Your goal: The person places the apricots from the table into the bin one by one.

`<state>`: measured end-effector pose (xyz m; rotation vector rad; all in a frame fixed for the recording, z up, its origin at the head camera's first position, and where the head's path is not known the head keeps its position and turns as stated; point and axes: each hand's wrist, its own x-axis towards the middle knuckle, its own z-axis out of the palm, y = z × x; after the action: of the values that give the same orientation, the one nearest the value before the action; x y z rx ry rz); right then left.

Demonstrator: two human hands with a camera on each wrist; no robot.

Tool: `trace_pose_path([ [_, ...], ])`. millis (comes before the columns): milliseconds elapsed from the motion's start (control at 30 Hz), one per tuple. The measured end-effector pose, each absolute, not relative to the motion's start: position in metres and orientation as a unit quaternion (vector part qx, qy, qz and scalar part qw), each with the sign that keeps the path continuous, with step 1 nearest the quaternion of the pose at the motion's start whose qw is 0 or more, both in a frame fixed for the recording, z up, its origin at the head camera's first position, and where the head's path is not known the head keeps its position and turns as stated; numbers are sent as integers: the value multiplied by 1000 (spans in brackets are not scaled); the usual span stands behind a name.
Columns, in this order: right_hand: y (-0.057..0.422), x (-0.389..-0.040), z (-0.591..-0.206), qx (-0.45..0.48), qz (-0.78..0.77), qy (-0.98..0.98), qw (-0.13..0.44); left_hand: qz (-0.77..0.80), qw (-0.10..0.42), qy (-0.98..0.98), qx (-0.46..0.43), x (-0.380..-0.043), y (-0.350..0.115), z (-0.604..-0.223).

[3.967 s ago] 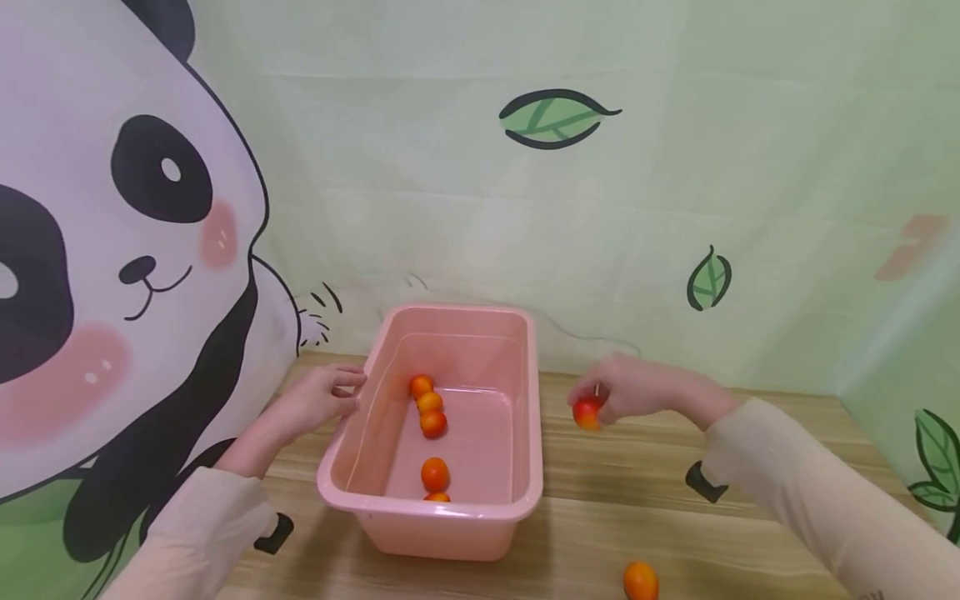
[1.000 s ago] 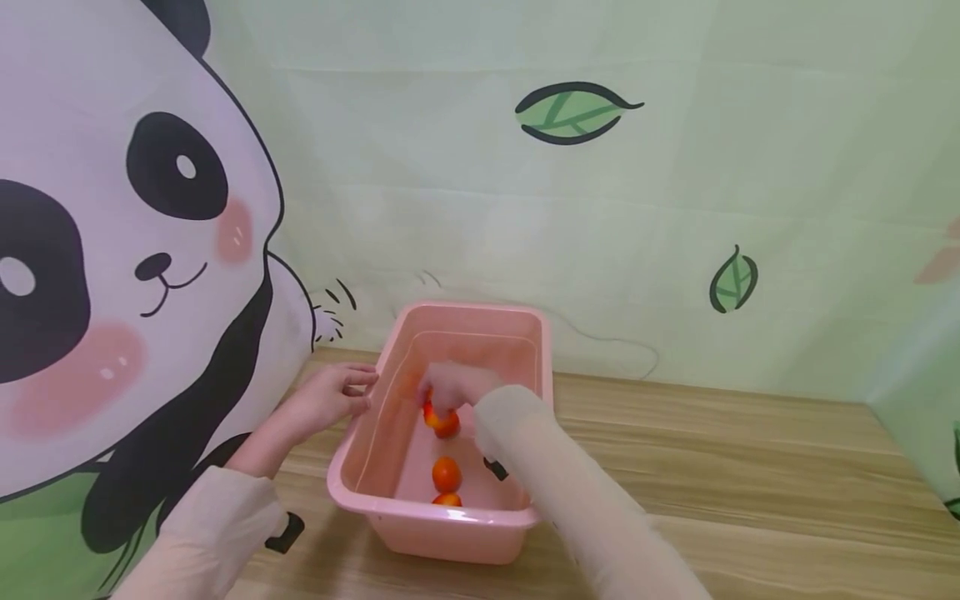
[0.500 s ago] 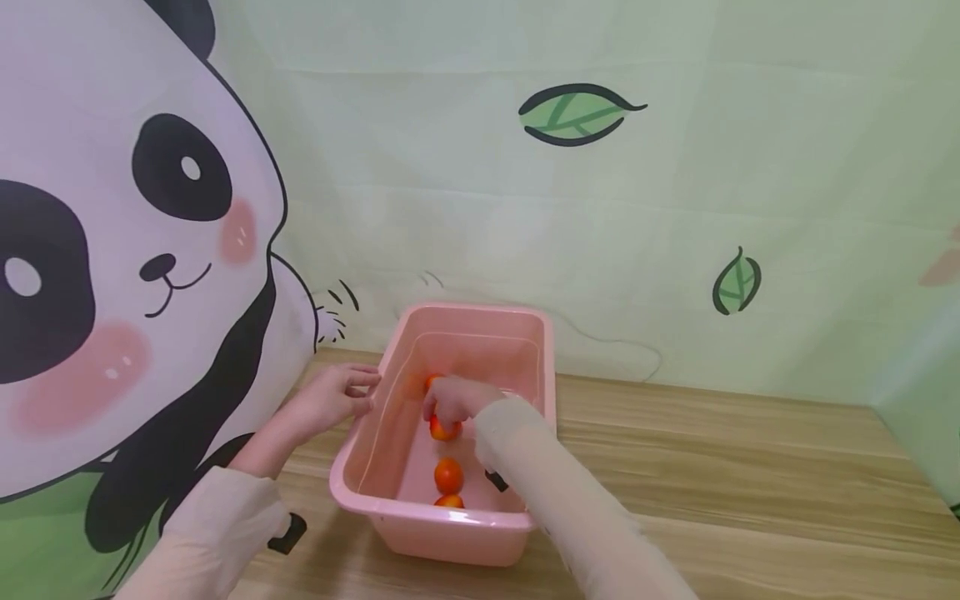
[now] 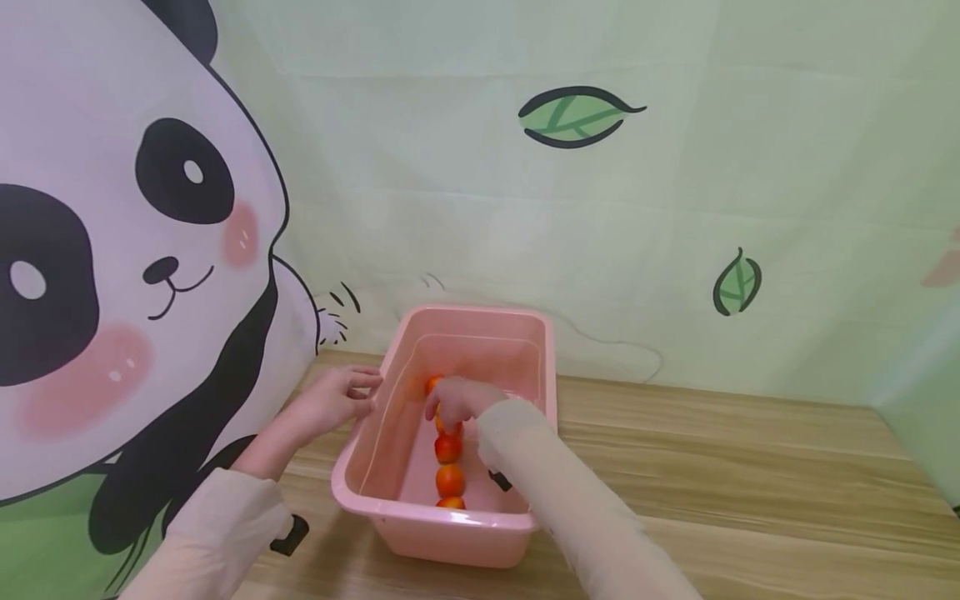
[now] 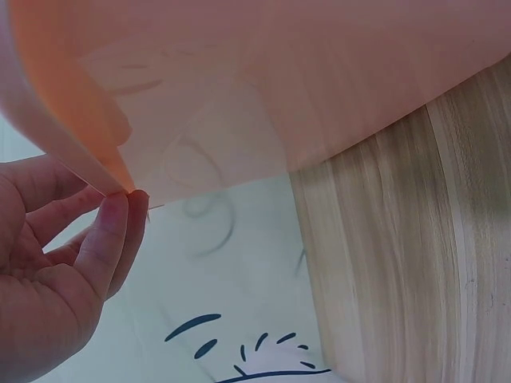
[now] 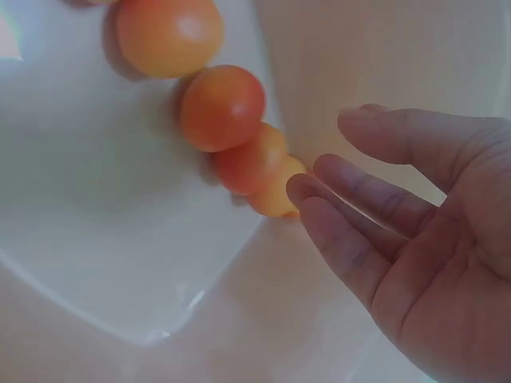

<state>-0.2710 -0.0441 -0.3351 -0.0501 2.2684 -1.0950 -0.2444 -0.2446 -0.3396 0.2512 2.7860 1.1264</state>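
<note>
A pink plastic basin [image 4: 491,517] stands on the wooden table in the head view. My left hand [image 4: 326,403] holds its left rim; in the left wrist view, thumb and fingers of this hand [image 5: 60,275] pinch the basin's edge [image 5: 68,148]. Inside, several small orange-red tomatoes [image 4: 450,481] lie in a row from front to back. My right hand [image 4: 462,400] is down in the basin, hiding part of that row. According to the right wrist view, the right hand [image 6: 435,247] has its fingers apart beside the tomatoes [image 6: 223,108] and holds nothing.
The wooden table [image 4: 720,467] runs out to the right of the basin. Behind it hangs a pale green cloth [image 4: 450,208] printed with leaves and a large panda [image 4: 150,317] at left. A dark wrist strap piece [image 4: 289,534] sticks out below the left sleeve.
Four seconds ago my right hand held a red tomato right of the basin; now it is inside, holding nothing. A red tomato has shifted toward the front, joining the row. The left hand stays put.
</note>
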Motion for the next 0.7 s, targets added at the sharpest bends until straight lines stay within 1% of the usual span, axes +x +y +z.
trace_pose_path([
  [67, -40, -265, -321, -15, -415, 856, 308, 372, 64, 922, 84, -245, -244, -340],
  [167, -37, -269, -311, -6, -409, 857, 313, 370, 63, 923, 85, -244, -244, -339],
  [233, -37, -279, -308, -34, -378, 876, 297, 369, 63, 923, 83, -244, -244, -339],
  [267, -38, -284, -307, -56, -354, 884, 299, 368, 64, 924, 82, -243, -243, -338],
  [367, -38, -300, -305, -142, -276, 905, 290, 369, 67, 924, 74, -243, -243, -338],
  [400, -38, -304, -305, -176, -254, 908, 282, 370, 68, 924, 73, -243, -242, -338],
  [433, -37, -305, -303, -182, -246, 908, 284, 372, 69, 923, 71, -243, -242, -338],
  [500, -34, -308, -300, -229, -210, 911, 272, 372, 68, 923, 73, -244, -243, -339],
  [567, -31, -307, -296, -235, -197, 914, 264, 372, 67, 922, 78, -244, -243, -340],
  [633, -26, -304, -292, -217, -203, 917, 266, 370, 66, 923, 83, -245, -244, -340],
  [700, -22, -301, -288, -230, -192, 917, 264, 368, 64, 924, 86, -246, -245, -341],
])
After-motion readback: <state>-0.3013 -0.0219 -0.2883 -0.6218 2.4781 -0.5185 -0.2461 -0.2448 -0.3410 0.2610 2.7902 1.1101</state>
